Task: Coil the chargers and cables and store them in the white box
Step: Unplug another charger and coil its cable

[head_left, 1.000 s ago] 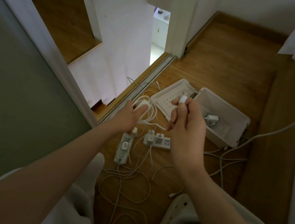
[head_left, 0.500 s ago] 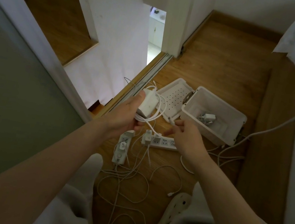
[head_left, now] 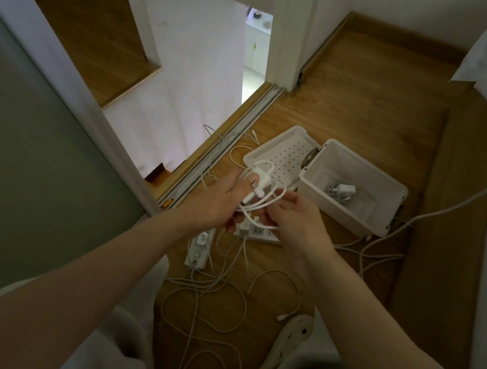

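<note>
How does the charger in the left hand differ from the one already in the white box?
The held charger sits in the left hand; the stored charger lies inside the white box. The held charger's cable hangs in loose loops, pinched by the right hand; the stored charger's is bunched compactly. Both are white.

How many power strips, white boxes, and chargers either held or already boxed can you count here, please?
Power strips: 2
White box: 1
Chargers, one held in the left hand and one boxed: 2
Total: 5
</note>
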